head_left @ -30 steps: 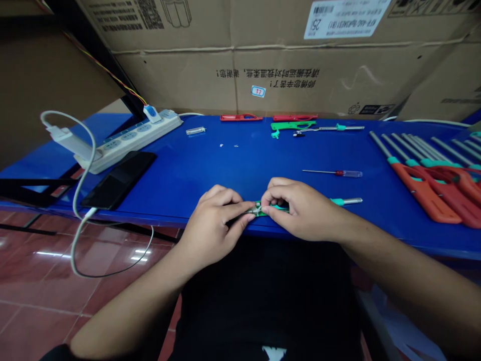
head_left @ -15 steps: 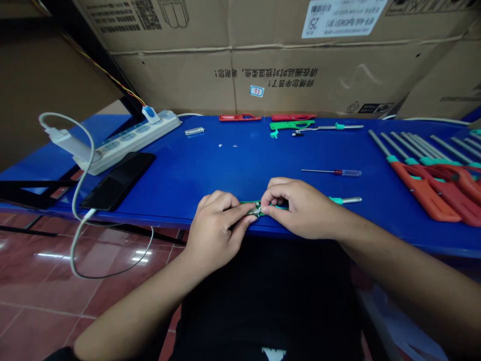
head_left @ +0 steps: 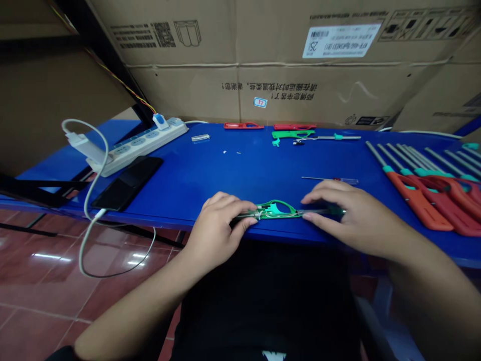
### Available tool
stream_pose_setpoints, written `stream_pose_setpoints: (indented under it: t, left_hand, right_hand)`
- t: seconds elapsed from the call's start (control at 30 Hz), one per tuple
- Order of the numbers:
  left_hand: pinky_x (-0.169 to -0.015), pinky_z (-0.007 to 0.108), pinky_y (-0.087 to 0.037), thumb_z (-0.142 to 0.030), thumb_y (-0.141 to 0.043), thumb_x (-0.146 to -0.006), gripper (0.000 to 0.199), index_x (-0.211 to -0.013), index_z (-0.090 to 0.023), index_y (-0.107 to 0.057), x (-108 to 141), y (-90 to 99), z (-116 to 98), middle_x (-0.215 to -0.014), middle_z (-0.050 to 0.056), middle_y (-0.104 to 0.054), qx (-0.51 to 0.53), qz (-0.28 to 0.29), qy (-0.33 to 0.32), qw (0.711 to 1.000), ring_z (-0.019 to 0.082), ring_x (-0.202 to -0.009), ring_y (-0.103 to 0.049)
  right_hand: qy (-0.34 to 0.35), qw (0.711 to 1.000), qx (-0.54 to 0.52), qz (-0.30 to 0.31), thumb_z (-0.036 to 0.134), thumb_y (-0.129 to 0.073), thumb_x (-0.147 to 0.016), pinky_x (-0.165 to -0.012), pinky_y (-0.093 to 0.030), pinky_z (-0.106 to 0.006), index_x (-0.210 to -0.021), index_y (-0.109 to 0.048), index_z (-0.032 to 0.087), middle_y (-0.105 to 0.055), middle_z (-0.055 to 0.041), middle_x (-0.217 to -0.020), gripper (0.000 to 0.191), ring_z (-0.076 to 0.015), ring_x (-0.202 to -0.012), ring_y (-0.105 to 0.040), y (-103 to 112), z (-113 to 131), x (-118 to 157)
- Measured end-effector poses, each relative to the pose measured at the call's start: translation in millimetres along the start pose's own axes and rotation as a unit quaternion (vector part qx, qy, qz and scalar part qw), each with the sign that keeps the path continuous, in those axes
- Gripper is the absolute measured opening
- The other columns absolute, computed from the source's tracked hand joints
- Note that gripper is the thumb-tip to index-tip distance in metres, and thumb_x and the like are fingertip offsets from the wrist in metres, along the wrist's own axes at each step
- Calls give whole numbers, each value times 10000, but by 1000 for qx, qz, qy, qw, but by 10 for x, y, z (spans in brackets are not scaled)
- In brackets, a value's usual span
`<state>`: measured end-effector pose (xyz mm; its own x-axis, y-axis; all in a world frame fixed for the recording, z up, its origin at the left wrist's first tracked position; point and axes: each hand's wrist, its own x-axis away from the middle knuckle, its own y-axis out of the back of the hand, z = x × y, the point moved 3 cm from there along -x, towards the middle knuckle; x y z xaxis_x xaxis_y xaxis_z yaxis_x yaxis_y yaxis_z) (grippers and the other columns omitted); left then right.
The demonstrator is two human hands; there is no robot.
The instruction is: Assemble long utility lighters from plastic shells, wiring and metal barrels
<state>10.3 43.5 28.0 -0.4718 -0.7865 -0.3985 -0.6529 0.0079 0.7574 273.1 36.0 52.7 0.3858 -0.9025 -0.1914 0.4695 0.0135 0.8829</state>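
Observation:
A green lighter shell (head_left: 287, 214) lies opened at the table's front edge, with a teal trigger (head_left: 274, 208) and thin wires inside. My left hand (head_left: 225, 220) is closed on the shell's left end, where a metallic or clear part shows between finger and thumb. My right hand (head_left: 338, 213) is around the metal tube (head_left: 313, 212) at the shell's right end, its thumb and fingers apart. The tube's far end passes beneath this hand. Just behind my right hand lies a screwdriver (head_left: 347, 181).
Orange and red lighters (head_left: 419, 200) with metal tubes lie at the right. Red and green shells (head_left: 293, 134) and small parts line the back, before a cardboard box (head_left: 195, 95). A phone (head_left: 128, 183) and power strip (head_left: 139, 148) are at the left.
My right hand has moved right, from the middle of the green shell to the metal tube, and its fingers have spread. The trigger and wires now show. The view has shifted slightly.

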Motion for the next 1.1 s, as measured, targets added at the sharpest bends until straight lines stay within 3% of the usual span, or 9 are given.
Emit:
stream_pose_setpoints:
  t: [0.23, 0.67, 0.87, 1.1]
  left_hand:
    - [-850, 407, -478, -283, -678, -926, 115, -1027, -235, -707, -46, 3, -26, -999, 31, -740, 3, 4, -5, 1000, 222, -950, -596]
    - [-807, 389, -441, -315, -673, -919, 145, -1028, -272, -758, -137, -39, -22, -909, 43, -640, -24, 3, 25, 999, 224, -927, -538]
    - [-834, 396, -440, -303, -711, -865, 144, -993, -296, -776, -172, -19, 16, -882, 23, -648, 23, 28, 53, 998, 216, -912, -545]
    - [-830, 390, -423, -319, -678, -915, 121, -976, -300, -780, -166, -26, 21, -862, 20, -668, 4, 17, 45, 999, 204, -888, -555]
  right_hand:
    - [-38, 998, -8, -59, 413, -636, -906, -920, -514, -447, -1032, -739, 254, -697, -82, -1080, 227, -270, -1021, -654, -41, -268, 319]
    - [-33, 996, -25, -75, 369, -612, -925, -882, -516, -431, -977, -745, 240, -708, -75, -1007, 193, -247, -967, -654, -80, -293, 317]
    - [-29, 996, -25, -76, 352, -611, -926, -874, -513, -430, -974, -739, 244, -706, -68, -1001, 175, -247, -969, -649, -80, -283, 324]
    - [-27, 996, -25, -75, 360, -607, -928, -881, -512, -433, -974, -740, 243, -707, -74, -1001, 182, -252, -976, -653, -78, -281, 318]
